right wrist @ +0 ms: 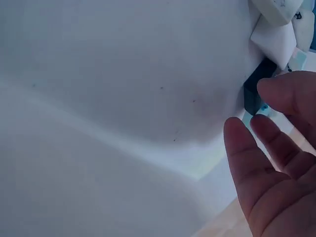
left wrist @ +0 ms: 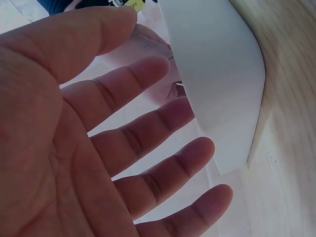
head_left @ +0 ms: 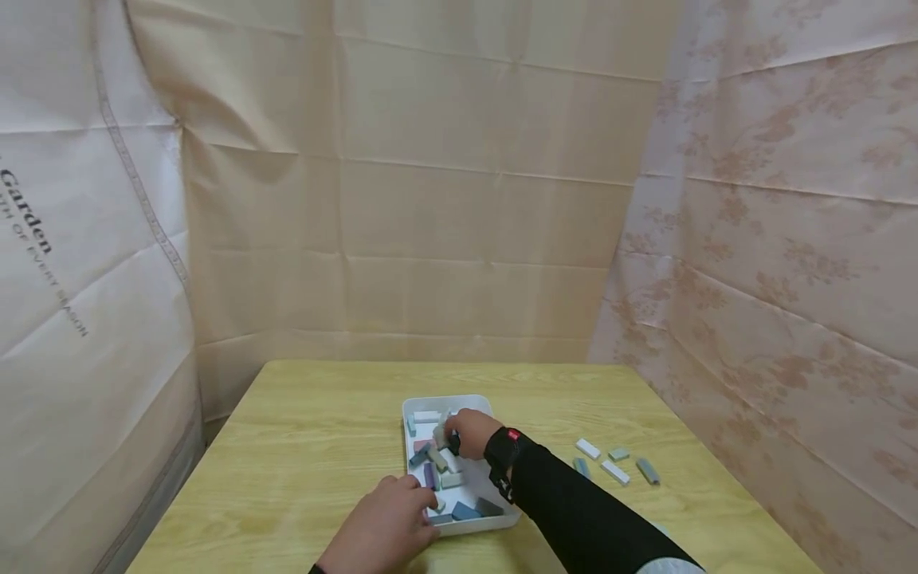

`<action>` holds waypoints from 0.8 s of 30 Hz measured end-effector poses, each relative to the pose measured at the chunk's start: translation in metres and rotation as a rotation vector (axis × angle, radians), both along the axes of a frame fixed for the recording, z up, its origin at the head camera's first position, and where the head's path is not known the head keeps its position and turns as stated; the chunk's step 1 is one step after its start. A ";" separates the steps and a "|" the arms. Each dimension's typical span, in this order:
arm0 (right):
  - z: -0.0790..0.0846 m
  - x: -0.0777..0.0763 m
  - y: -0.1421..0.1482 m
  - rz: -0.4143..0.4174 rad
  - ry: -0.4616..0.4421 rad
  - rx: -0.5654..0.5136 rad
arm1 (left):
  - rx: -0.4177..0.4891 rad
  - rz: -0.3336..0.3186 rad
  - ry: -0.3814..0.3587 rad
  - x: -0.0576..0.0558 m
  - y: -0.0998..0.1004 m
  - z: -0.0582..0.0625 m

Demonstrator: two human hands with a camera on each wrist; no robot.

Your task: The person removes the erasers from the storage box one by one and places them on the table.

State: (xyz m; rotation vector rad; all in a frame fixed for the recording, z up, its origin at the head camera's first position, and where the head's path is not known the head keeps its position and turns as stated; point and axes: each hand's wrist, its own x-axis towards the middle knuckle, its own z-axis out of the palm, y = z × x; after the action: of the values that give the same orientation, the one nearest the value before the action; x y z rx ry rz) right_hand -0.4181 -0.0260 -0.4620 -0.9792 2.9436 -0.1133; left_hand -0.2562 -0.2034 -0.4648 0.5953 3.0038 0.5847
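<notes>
A white rectangular tray (head_left: 469, 526) on the table holds several small bar-shaped blocks in white, blue, grey, green and purple. My left hand (head_left: 390, 514) is at the tray's near left corner. In the left wrist view its fingers (left wrist: 190, 160) are spread and relaxed beside the white tray wall (left wrist: 222, 74), with nothing between them. Over the tray's far right side reaches my right hand (head_left: 475, 432). In the right wrist view, the thumb overlaps a dark block (right wrist: 253, 96), while the fingertips (right wrist: 237, 129) stand apart from the thumb just below it.
Right of the tray, several loose blocks lie on the wooden table (head_left: 323, 430), among them a white block (head_left: 615, 472) and a grey-green block (head_left: 648, 471). A purple block (head_left: 430, 477) lies inside the tray. Hanging cloth (head_left: 430, 207) stands behind and at both sides.
</notes>
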 end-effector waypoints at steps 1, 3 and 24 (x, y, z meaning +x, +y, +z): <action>0.000 0.000 -0.001 -0.018 -0.008 -0.009 | -0.004 -0.002 0.004 0.000 0.000 0.000; -0.006 -0.004 -0.001 -0.044 -0.007 -0.021 | -0.011 -0.009 0.020 0.000 0.001 0.001; 0.016 -0.003 0.058 -0.104 0.071 -0.254 | 0.009 0.012 0.018 -0.020 -0.006 0.013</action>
State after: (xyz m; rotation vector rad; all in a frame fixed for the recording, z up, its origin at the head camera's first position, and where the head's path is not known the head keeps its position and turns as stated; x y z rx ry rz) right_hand -0.4212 0.0322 -0.4460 -0.8699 3.1010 -0.4759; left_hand -0.2765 -0.2094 -0.4523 0.5869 3.0254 0.5971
